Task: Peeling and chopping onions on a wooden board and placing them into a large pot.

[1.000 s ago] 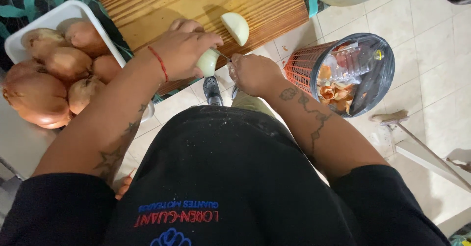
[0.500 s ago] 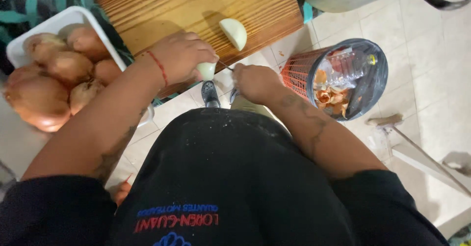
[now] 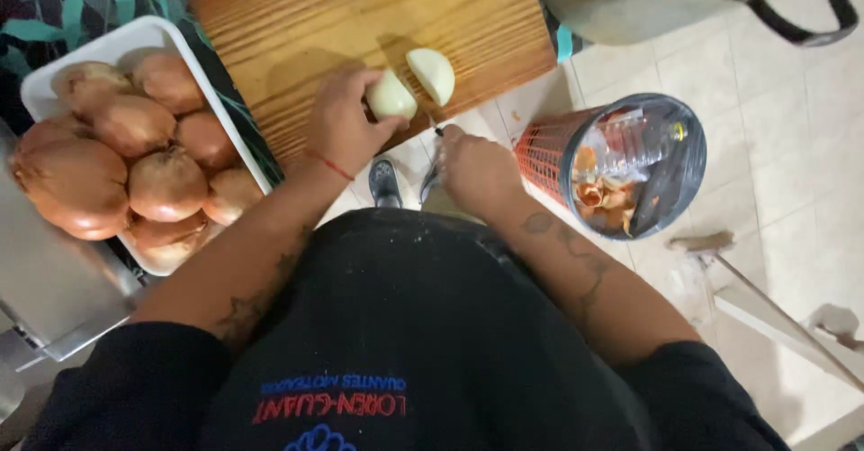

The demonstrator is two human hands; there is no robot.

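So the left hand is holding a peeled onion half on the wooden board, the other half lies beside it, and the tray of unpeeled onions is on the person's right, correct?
Not quite. The head view shows the tray of unpeeled onions on the person's left, not the right. The rest holds: the left hand holds a peeled onion half on the wooden board, and the other half lies beside it.

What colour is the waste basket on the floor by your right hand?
The waste basket is orange mesh, lined with a dark bag; the head view shows it, beside the right hand.
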